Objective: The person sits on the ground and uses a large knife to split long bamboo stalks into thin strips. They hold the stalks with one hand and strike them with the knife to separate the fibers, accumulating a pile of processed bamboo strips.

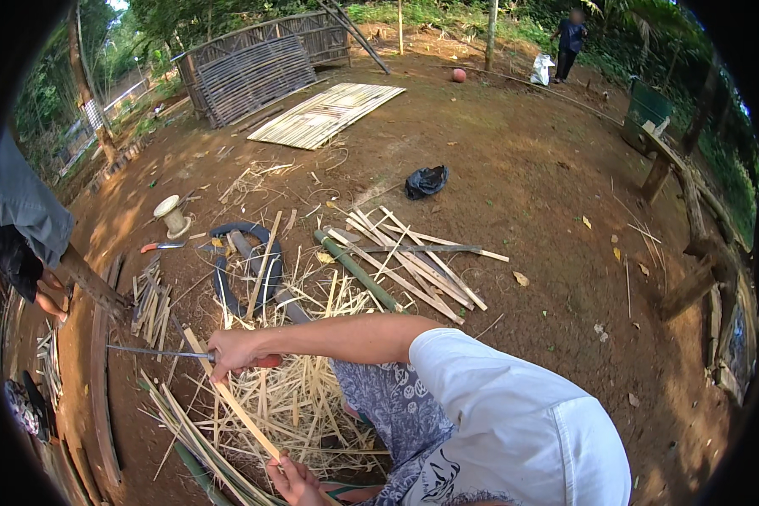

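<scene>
My right hand (234, 350) is closed around the red handle (268, 361) of a knife, whose long thin blade (148, 349) points left across a pale bamboo strip (249, 422). Low in the view, my left hand (295, 482) grips the near part of that strip, which slants up and left past my right hand. Beneath lies a heap of thin bamboo shavings (299, 392) beside my patterned shorts. Several long strips with green edges (198, 443) lie at the lower left. A short pile of cut strips (150, 310) rests on the soil beyond the blade.
Ahead lie a green bamboo pole (358, 268), split strips (422, 261), a dark curved tube (219, 282), an orange-handled knife (160, 247), a spool (171, 217) and a black plastic bag (427, 181). A slatted bamboo panel (327, 116) lies farther off. One person (572, 42) stands far back.
</scene>
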Tool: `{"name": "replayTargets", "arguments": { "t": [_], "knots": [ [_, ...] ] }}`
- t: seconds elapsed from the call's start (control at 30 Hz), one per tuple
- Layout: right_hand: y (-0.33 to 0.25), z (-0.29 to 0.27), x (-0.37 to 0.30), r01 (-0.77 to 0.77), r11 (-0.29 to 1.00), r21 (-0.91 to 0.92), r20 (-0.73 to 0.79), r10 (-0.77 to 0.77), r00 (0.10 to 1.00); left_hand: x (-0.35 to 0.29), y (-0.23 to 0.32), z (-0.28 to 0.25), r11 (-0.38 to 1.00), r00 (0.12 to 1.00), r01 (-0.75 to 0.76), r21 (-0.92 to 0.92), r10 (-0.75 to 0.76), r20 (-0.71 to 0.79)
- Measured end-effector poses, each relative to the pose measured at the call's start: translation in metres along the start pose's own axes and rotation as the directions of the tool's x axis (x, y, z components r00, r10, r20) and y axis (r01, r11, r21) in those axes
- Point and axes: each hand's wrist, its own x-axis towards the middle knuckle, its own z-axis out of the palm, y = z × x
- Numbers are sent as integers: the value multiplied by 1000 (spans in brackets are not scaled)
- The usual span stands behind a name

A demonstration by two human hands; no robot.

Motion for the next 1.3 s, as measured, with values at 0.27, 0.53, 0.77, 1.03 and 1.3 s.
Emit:
{"name": "replayTargets", "arguments": {
  "t": [0.27,0.53,0.77,1.03,1.3],
  "knots": [
    [7,1,4,-5,998,-65,-21,3,1000,7,-10,-15,997,994,-63,52,58,90],
    [12,-3,6,-61,997,-55,19,63,998,-1,0,-3,998,998,-31,54,28,59],
    [4,-9,-2,-70,997,-32,10,70,997,-16,25,25,977,999,26,213,-34,38],
    [2,3,4,-108,992,-58,3,109,994,-9,21,6,961,983,-156,227,129,129],
    [6,14,14,-249,955,-162,-42,245,969,-9,9,2,856,979,-202,476,194,67]
  ]
}}
